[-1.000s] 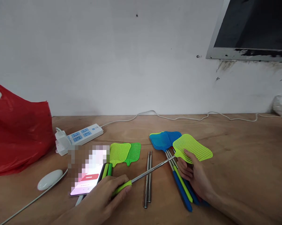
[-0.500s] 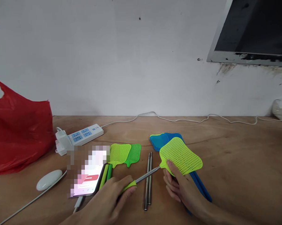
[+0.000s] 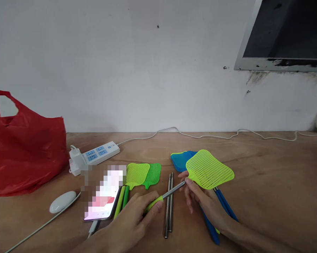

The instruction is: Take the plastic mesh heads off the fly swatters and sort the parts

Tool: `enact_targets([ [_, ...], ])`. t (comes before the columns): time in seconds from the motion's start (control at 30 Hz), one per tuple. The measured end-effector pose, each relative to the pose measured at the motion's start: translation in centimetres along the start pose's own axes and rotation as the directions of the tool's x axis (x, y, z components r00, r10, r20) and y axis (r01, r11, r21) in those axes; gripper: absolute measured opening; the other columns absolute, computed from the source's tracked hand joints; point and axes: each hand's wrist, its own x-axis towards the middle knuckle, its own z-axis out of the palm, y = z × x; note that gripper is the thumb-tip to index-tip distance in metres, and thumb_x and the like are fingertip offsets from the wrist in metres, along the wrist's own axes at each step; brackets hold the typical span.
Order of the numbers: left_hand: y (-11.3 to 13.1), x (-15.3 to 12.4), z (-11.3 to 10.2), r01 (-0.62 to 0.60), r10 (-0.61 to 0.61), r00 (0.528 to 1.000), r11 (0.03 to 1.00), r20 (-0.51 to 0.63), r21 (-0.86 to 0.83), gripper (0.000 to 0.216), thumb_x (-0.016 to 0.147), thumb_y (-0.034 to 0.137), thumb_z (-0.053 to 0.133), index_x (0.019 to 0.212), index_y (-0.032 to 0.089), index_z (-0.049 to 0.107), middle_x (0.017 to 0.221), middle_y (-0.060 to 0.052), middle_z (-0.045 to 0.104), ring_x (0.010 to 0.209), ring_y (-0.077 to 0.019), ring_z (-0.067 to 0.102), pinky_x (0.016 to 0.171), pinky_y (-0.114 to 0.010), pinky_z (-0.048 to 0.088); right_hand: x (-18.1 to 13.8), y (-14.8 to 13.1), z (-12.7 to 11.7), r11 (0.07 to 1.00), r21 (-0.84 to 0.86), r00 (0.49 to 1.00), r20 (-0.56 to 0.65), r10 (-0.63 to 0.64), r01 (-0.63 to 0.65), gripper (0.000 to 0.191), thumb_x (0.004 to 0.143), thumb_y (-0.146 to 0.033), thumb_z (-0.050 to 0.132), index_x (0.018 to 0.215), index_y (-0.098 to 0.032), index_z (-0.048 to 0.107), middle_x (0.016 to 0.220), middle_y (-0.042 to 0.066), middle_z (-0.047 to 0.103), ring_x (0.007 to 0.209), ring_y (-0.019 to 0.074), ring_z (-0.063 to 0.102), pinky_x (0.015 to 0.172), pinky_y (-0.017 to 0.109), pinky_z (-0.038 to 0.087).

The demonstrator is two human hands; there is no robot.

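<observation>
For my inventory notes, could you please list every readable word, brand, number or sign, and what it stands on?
No word, brand or number is readable.
Smartphone screen: pixelated and blurred, unreadable.
Power strip: marks near its cord end, too small to read.
Held yellow-green fly swatter: no lettering visible.

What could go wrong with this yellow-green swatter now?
The right hand pinches the swatter at its neck, so it might twist. Its shaft crosses above two metal rods and may knock them. The left hand, around the handle, is close to two green tubes and could nudge them.
</observation>
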Motion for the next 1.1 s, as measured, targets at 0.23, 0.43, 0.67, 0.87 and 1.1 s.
enact_targets([
  [0.23,-0.3,-0.1,-0.3,-0.099,0.096,0.994,0.993,-0.058,-0.065,0.027,0.105,0.039,0.035,0.102,0.024,0.057,0.097,-0.001,0.066,0.089,-0.0196,0.06,0.081,-0.03,0.045,1.5,0.0,-1.4,0.994,0.096,0.993,-0.11,-0.041,0.051,0.04,0.078,-0.058,0.073,0.08,-0.018,0.064,0.066,0.002,0.066,0.051,0.0128,0.056,0.042,0.022,0.046],
  [0.43,-1.4,-0.1,0.0,-0.091,0.112,0.983,0.986,-0.147,0.14,0.019,0.101,0.025,0.039,0.092,0.022,0.056,0.092,-0.003,0.064,0.085,-0.0214,0.061,0.075,-0.032,0.045,3.4,-1.5,-3.4,0.957,-0.282,0.997,-0.04,0.066,-0.075,0.048,0.079,-0.067,0.063,0.069,-0.021,0.055,0.048,-0.007,0.044,0.038,0.0092,0.035,0.035,0.022,0.024],
  [0.67,-2.3,0.3,0.5,0.011,0.058,0.991,0.856,-0.118,0.516,0.027,0.101,0.023,0.035,0.085,0.02,0.057,0.087,-0.008,0.068,0.077,-0.0259,0.065,0.067,-0.035,0.044,4.1,-0.1,-4.7,0.515,-0.837,0.969,0.068,-0.237,0.185,0.046,0.094,-0.045,0.046,0.056,-0.023,0.032,0.051,-0.005,0.033,0.049,0.013,0.033,0.052,0.029,0.02],
  [0.87,-2.2,0.4,0.1,0.197,-0.116,0.979,0.721,-0.165,0.664,0.028,0.103,0.025,0.037,0.095,0.018,0.062,0.09,-0.01,0.071,0.084,-0.0289,0.068,0.07,-0.035,0.047,4.5,0.9,-5.8,0.31,-0.943,0.965,0.035,-0.26,0.118,0.047,0.095,-0.041,0.043,0.052,-0.023,0.037,0.049,0.0,0.041,0.049,0.0163,0.039,0.054,0.031,0.017],
  [1.1,-2.8,0.6,0.3,0.178,-0.136,0.984,0.746,-0.114,0.642,0.028,0.103,0.024,0.037,0.097,0.018,0.064,0.09,-0.01,0.073,0.079,-0.0307,0.069,0.066,-0.038,0.047,4.7,1.1,-6.7,0.123,-0.992,0.974,-0.033,-0.225,-0.005,0.043,0.092,-0.037,0.05,0.052,-0.022,0.043,0.05,0.002,0.05,0.05,0.0176,0.045,0.054,0.031,0.015],
])
